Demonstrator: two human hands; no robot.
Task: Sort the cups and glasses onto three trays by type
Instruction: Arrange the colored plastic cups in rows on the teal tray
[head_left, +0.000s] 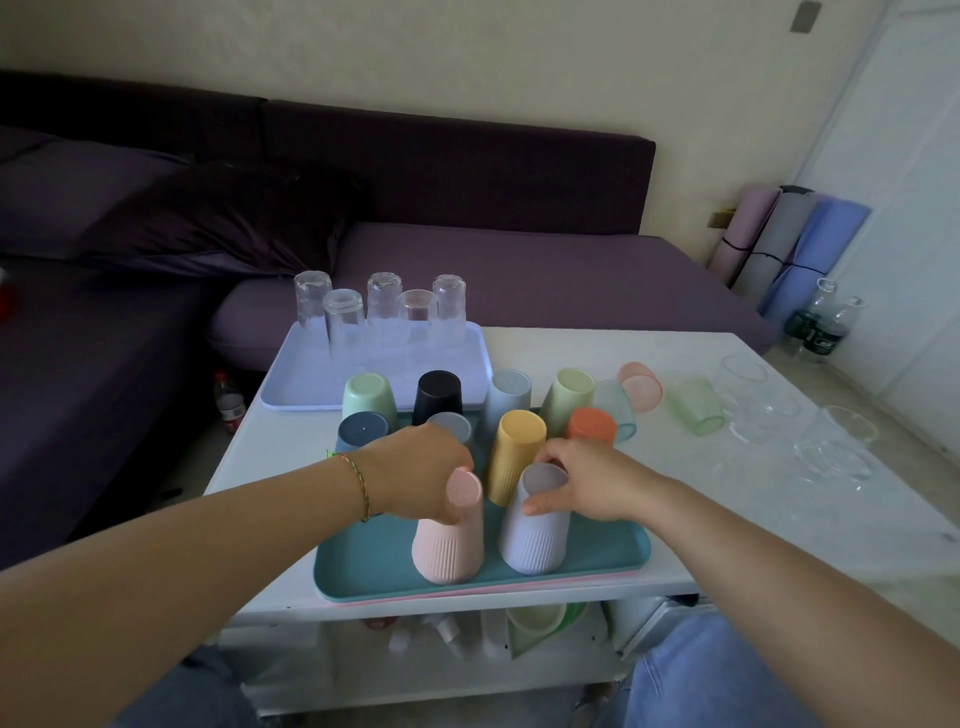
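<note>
On the teal tray (363, 574) near the table's front edge stand several upside-down plastic cups. My left hand (421, 475) grips the base of a pink ribbed cup (449, 545). My right hand (582, 483) holds the top of a lavender ribbed cup (532, 535). A yellow ribbed cup (514, 452) stands between and behind them. A pale blue tray (306, 384) at the back carries several inverted clear glasses (384, 306). Pink (641, 387), green (696, 405) and blue translucent cups (615, 408) lie on the table at right, beside clear glasses (810, 431).
A pink tray edge (519, 590) shows under the teal one. The white table (675, 514) has a lower shelf with small items. A purple sofa (467, 249) stands behind. Rolled mats (789, 244) and bottles (821, 322) are at right.
</note>
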